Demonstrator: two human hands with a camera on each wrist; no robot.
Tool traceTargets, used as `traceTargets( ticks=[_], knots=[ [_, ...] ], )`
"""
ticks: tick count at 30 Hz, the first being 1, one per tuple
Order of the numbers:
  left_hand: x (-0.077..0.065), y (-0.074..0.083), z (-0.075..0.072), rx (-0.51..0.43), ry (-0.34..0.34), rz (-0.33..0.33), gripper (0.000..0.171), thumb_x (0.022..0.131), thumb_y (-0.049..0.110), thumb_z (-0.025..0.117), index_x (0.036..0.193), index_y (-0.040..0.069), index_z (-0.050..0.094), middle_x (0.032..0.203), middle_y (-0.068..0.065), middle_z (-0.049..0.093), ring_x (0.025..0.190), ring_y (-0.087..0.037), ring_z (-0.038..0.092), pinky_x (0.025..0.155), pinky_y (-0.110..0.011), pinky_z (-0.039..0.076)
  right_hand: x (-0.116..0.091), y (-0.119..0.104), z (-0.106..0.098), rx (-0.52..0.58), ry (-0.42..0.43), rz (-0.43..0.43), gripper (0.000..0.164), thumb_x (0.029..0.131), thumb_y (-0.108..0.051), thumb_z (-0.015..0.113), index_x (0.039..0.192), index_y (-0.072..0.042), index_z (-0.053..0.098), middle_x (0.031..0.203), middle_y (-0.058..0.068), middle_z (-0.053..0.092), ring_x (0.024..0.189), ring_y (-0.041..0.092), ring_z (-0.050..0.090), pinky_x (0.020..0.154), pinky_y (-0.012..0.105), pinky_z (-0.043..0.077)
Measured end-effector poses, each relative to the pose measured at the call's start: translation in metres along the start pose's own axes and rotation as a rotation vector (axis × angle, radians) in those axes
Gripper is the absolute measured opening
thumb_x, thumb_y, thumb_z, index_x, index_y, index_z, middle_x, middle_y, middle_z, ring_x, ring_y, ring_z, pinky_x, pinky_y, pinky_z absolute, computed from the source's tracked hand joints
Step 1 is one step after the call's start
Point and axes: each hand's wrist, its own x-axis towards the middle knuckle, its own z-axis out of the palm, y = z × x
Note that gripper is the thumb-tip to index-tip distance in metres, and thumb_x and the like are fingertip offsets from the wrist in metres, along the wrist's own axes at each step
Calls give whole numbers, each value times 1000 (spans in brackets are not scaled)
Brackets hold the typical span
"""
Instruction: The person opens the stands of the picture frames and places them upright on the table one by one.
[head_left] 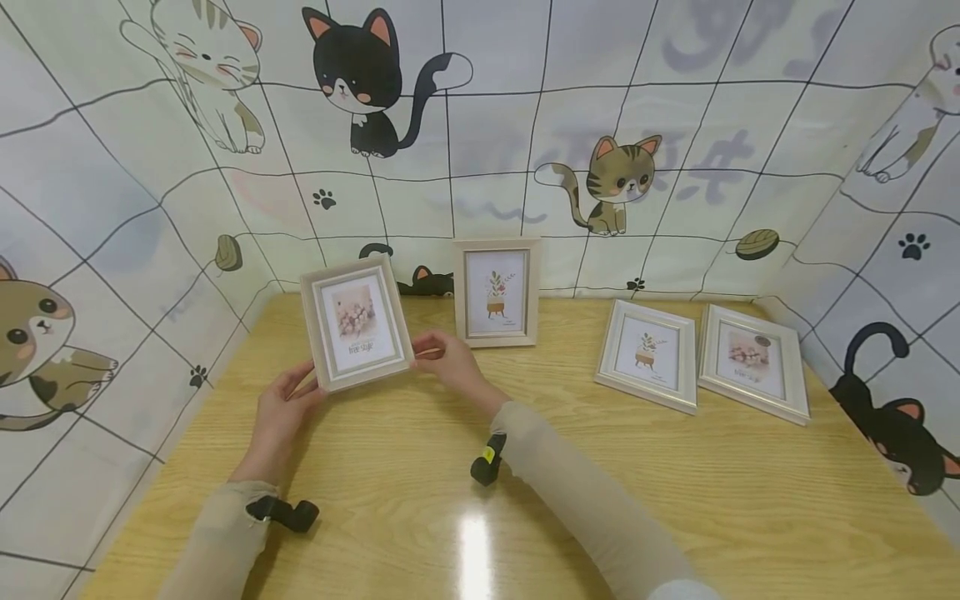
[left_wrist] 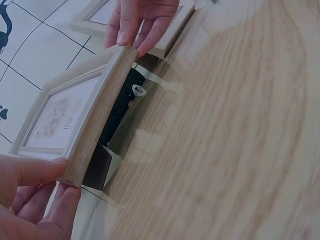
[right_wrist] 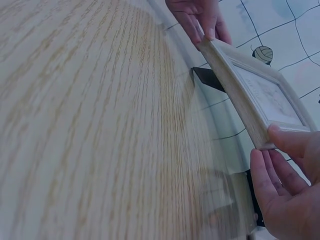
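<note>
Both hands hold a cream picture frame [head_left: 357, 323] with a pink flower print, raised and slightly tilted at the left back of the table. My left hand [head_left: 281, 404] pinches its lower left corner, thumb on the front and fingers beneath, as the left wrist view shows on the frame's wood-grain edge [left_wrist: 95, 135]. At the lower right corner my right hand [head_left: 453, 364] pinches in the same way; in the right wrist view its thumb [right_wrist: 287, 140] lies on the front. A dark stand leg [right_wrist: 209, 78] sticks out behind the frame.
Just right of the held frame, a frame with a potted plant print [head_left: 497, 292] stands upright against the cat-patterned backdrop [head_left: 495, 125]. Farther right, another plant frame [head_left: 648, 357] and a flower frame [head_left: 754, 363] stand side by side on the wooden table [head_left: 420, 500].
</note>
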Motion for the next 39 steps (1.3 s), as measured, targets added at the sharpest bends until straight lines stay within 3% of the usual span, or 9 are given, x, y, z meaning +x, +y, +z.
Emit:
traceTargets(
  ticks=[6, 18, 24, 28, 31, 39],
  knots=[
    [1, 0, 4, -82, -10, 24, 55, 95, -2, 61, 146, 1, 39, 161, -16, 34, 101, 11, 57, 86, -4, 49, -1, 1, -3, 7, 11, -8, 33, 86, 4, 73, 117, 3, 63, 118, 22, 69, 109, 34, 70, 90, 30, 60],
    [3, 2, 6, -92, -18, 24, 45, 93, -1, 64, 134, 8, 47, 159, -17, 37, 96, 13, 57, 86, -6, 50, 1, 4, -5, 41, 33, -26, 34, 83, 9, 73, 116, 4, 64, 117, 23, 69, 107, 37, 70, 88, 30, 60],
    [4, 3, 7, -100, -12, 18, 41, 93, -2, 63, 130, 8, 49, 153, -11, 43, 95, 13, 59, 88, -8, 51, 0, 5, -7, 49, 30, -38, 34, 84, 9, 72, 117, 5, 63, 120, 25, 68, 110, 40, 68, 89, 32, 60],
    [3, 4, 7, -133, -15, 26, 38, 93, -2, 64, 127, 7, 50, 130, 6, 58, 94, 12, 60, 86, -9, 52, 0, 7, -8, 63, 42, -41, 36, 84, 10, 71, 118, 6, 62, 122, 27, 66, 112, 42, 67, 89, 33, 60],
    [1, 4, 8, -165, -16, 42, 35, 92, -4, 64, 124, 5, 50, 111, 21, 56, 94, 11, 62, 84, -10, 53, 0, 7, -8, 70, 57, -39, 35, 83, 11, 71, 116, 6, 62, 120, 26, 67, 111, 41, 68, 88, 33, 61],
    [0, 4, 12, -176, -10, 69, 29, 93, -7, 61, 117, 6, 51, 113, 17, 53, 93, 11, 62, 84, -10, 54, -2, 5, -7, 44, 94, -25, 34, 83, 12, 69, 115, 5, 62, 119, 23, 68, 110, 37, 69, 88, 33, 61]
  ],
)
